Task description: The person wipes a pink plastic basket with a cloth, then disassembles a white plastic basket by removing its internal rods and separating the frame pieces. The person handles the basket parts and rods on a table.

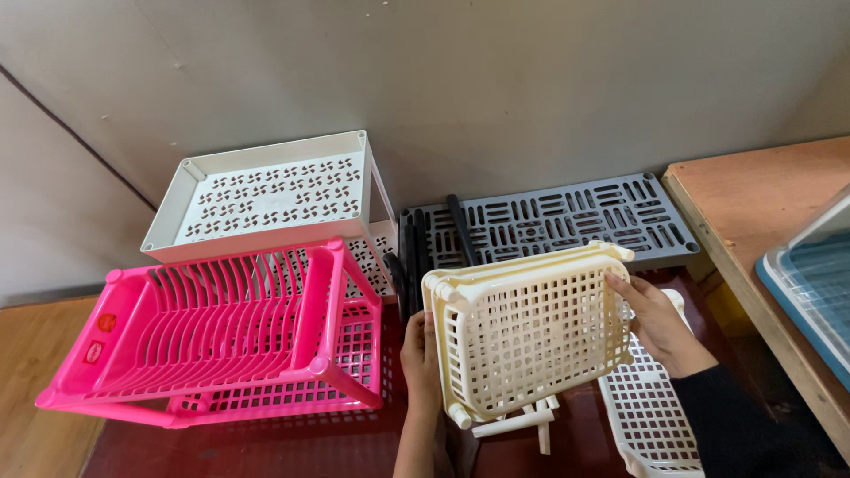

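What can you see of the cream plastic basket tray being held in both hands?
The cream plastic basket tray is rectangular, with a square-grid lattice base, low slatted walls and round corner sockets. It is tilted up on edge, its underside facing the camera. The left hand grips its left edge, the right hand its right edge. Loose cream posts lie beneath.

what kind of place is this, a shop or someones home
Hard to say; likely a storeroom or shop corner. Plastic racks crowd a dark surface by a bare wall: a pink dish rack, a grey shelf panel, and a cream basket held in both hands.
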